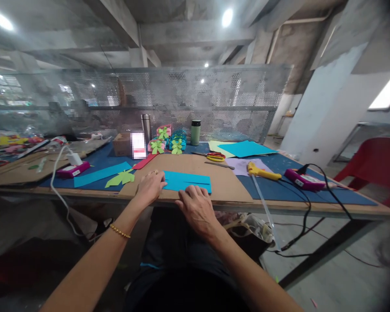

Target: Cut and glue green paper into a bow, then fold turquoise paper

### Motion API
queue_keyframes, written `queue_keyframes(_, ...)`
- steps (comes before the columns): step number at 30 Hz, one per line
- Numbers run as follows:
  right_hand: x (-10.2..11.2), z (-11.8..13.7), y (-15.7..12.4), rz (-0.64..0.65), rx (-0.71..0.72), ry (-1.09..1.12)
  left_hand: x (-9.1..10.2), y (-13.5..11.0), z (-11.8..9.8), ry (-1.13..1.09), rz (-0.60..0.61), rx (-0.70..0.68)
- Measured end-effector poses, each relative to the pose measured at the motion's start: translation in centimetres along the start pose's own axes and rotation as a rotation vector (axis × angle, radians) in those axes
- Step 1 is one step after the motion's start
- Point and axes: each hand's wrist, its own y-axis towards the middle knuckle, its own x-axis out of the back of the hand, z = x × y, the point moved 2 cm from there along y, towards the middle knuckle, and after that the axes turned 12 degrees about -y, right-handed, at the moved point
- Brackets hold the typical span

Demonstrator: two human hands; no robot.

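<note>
A blue foam sheet [190, 180] lies flat on a brown cardboard mat [227, 182] near the table's front edge. My left hand [150, 187] rests on the sheet's left end, fingers curled down against it, a ring on one finger. My right hand [196, 208] lies at the sheet's near edge with its fingers bent over the table's rim, pressing on the blue sheet. Neither hand lifts the sheet.
Red-handled scissors [215, 156], a yellow cutter [263, 172], a clear ruler [263, 199] and a purple glue gun [303, 180] with its cable lie to the right. Green foam cutouts [121, 177], small gift boxes [167, 141], two flasks [195, 132] and more blue sheets [245, 148] sit behind. A red chair [375, 167] stands at the right.
</note>
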Motion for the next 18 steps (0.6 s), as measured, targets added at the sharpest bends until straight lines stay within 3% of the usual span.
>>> queue_keyframes(18, -0.3, 0.3, -2.1, -0.024, -0.103, -0.032, 0.3, -0.1, -0.2, -0.017, 0.015, 0.007)
